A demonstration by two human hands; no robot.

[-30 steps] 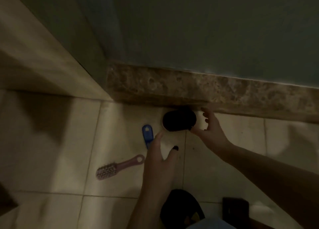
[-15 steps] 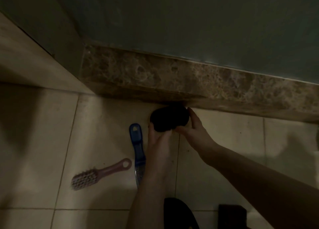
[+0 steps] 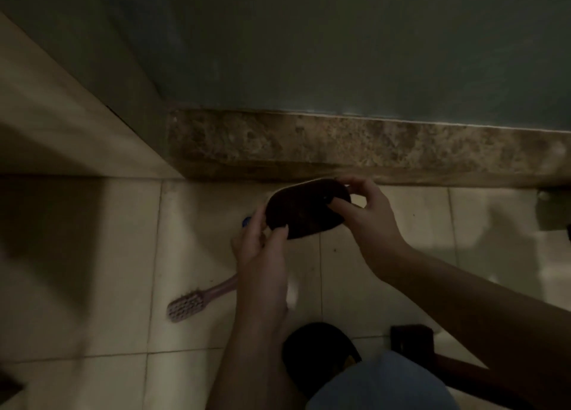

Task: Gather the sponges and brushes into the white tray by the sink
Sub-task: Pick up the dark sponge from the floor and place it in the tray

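A dark oval scrub brush (image 3: 304, 209) is held above the tiled floor between both hands. My left hand (image 3: 259, 249) grips its near left end with thumb and fingers. Fingers of my right hand (image 3: 367, 215) pinch its right end from the side. Under my left hand only the tip of a blue-handled brush (image 3: 246, 221) shows. A pink brush (image 3: 191, 304) with pale bristles lies on the floor to the left, its handle running under my left wrist. No white tray is in view.
A mottled brown stone kerb (image 3: 355, 147) runs across the floor just behind the hands, with a dark green wall above it. A pale wall slants in at the left. A dark slipper (image 3: 318, 348) and a dark wooden piece (image 3: 411, 341) sit near the bottom edge.
The dark oval brush has come up off the floor by the kerb and now sits between both hands. My left hand closed on its left end, covering most of the blue brush.
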